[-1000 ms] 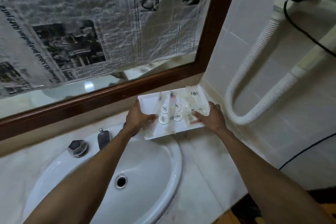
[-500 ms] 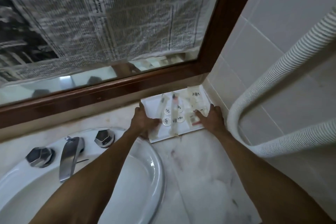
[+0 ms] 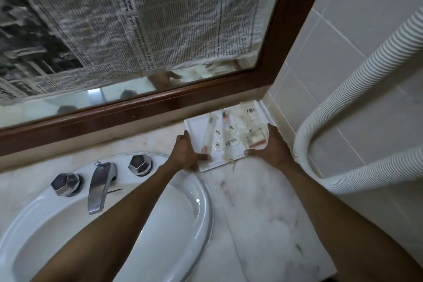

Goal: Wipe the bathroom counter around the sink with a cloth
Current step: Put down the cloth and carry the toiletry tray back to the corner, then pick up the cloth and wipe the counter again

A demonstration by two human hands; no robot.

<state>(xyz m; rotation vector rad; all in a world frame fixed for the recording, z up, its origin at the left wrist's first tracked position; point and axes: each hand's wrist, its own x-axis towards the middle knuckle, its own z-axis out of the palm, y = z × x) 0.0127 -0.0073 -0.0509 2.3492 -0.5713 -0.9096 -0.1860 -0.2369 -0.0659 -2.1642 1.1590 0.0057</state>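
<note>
A white tray with several wrapped toiletries lies in the back right corner of the pale marble counter. My left hand grips the tray's left edge, thumb on its front rim. My right hand holds the tray's right front corner. The white oval sink is to the left of the tray, under my left forearm. No cloth is in view.
A chrome tap and two faceted knobs stand at the sink's back. A wood-framed mirror covered with newspaper rises behind. A white ribbed hose loops along the tiled right wall, close to my right hand.
The tray has gone from lifted near the sink to the counter's back right corner, both hands still on it. My view has moved closer and turned left, showing the tap.
</note>
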